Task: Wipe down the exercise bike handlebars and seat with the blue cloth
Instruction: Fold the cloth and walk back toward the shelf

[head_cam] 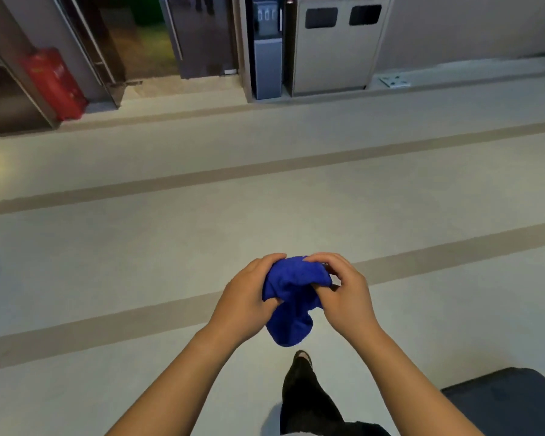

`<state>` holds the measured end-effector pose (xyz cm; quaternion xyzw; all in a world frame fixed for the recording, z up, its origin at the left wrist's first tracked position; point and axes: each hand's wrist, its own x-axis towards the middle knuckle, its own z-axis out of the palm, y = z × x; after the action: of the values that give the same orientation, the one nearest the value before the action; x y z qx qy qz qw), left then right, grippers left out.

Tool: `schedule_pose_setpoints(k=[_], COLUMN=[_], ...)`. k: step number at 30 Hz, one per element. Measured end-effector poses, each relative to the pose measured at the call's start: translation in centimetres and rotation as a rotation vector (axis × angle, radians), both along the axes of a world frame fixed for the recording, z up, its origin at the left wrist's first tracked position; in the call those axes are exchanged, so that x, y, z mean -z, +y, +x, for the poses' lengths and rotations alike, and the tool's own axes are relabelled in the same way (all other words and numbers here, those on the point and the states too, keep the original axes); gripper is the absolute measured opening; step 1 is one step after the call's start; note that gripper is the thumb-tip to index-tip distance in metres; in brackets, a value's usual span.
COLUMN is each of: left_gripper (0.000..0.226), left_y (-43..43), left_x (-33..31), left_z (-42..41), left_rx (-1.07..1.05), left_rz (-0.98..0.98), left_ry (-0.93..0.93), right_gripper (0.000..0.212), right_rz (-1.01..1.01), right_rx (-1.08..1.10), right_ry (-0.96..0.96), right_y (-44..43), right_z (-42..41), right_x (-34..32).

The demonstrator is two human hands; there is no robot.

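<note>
The blue cloth (pixel 291 305) is bunched up in front of me, above the floor, with a lobe hanging down below my hands. My left hand (pixel 244 295) grips its left side, fingers curled over the top. My right hand (pixel 343 291) pinches its right side, thumb and fingers closed on the fabric. No exercise bike, handlebars or seat can be identified in this view.
Pale floor (pixel 170 247) with darker stripes stretches ahead. A red fire-extinguisher box (pixel 55 83) stands far left by a doorway (pixel 158 36). A water dispenser (pixel 266 48) and a double waste bin (pixel 334 45) line the far wall. A dark padded object (pixel 510 401) sits bottom right; my dark-trousered leg (pixel 309 394) is below the cloth.
</note>
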<state>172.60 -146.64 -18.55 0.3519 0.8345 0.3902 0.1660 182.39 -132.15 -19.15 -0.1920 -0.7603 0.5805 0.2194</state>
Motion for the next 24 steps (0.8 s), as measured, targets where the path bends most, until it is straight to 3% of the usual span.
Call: schedule_pose_setpoints(k=[7,14,24], left_gripper=[0.045,0.047,0.049], left_y=[15.0,25.2,39.4], left_x=[-3.0,-3.9,-4.9], left_z=[-16.0,-33.4,-61.5], left_rx=[-0.012,-0.105,-0.101], left_rz=[0.067,0.155,0.141], left_ry=[-0.010,0.041,0.043], right_gripper=[0.035,0.027,0.034], right_rz=[0.009,0.023,0.006], right_rx=[0.055,0.006,0.038], right_ry=[-0.009,0.006,0.032], right_y=[15.1,25.7,39.6], right_z=[-14.8,-33.0,-60.3], right_x=[-1.4,-2.2,-3.5])
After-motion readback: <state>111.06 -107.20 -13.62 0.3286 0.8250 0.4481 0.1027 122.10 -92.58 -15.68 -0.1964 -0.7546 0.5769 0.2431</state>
